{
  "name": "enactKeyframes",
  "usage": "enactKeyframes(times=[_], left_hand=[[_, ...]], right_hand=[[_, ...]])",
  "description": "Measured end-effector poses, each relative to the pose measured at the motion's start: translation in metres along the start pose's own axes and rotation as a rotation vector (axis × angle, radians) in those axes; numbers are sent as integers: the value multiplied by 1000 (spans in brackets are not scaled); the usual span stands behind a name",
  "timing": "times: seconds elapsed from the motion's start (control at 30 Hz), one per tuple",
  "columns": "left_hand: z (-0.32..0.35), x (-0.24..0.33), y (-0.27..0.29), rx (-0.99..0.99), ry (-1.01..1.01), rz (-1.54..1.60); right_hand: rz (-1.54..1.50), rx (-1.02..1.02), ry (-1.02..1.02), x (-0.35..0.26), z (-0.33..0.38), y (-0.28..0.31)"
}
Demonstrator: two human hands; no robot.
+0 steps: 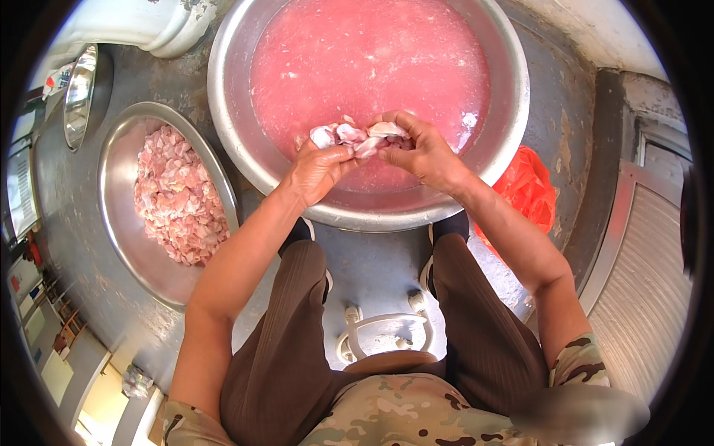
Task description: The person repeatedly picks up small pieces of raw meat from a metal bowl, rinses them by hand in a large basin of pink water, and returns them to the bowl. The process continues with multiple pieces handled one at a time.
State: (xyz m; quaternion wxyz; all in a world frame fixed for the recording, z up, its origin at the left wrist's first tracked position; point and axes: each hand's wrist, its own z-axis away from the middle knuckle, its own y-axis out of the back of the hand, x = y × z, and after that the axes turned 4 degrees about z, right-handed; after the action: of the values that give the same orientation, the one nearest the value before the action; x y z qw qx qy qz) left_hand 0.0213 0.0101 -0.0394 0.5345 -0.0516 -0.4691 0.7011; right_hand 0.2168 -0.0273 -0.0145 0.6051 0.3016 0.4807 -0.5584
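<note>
My left hand (316, 169) and my right hand (420, 152) meet over the near side of a large steel basin (513, 111) filled with pink, cloudy water (372, 59). Both hands grip a clump of pale pink raw meat pieces (357, 137) held just above the water. To my left a second steel basin (119, 223) holds a heap of cut raw meat (178, 197).
I sit on a low white plastic stool (383, 334) on a grey concrete floor. A red plastic bag (528, 189) lies right of the big basin. A smaller steel bowl (78, 93) stands at the far left. A ribbed metal shutter (647, 275) is at the right.
</note>
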Motion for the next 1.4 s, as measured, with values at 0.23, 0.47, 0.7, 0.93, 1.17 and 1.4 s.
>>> enactKeyframes(times=[0.23, 0.47, 0.7, 0.93, 1.17, 1.4], left_hand=[[7, 5, -3, 1, -43, 32], [2, 4, 0, -28, -104, 38], [-2, -1, 7, 36, -145, 56], [-3, 3, 13, 65, -83, 127], [-3, 1, 15, 75, -112, 104], [-2, 0, 10, 104, -116, 72]], right_hand=[[-23, 63, -262, -20, 3, -1], [36, 107, -471, -9, -2, -17], [-101, 107, -310, 5, -2, -19], [-196, 140, -421, 1, 0, -14], [241, 238, -34, 7, -7, -12], [422, 188, -43, 8, -14, -16]])
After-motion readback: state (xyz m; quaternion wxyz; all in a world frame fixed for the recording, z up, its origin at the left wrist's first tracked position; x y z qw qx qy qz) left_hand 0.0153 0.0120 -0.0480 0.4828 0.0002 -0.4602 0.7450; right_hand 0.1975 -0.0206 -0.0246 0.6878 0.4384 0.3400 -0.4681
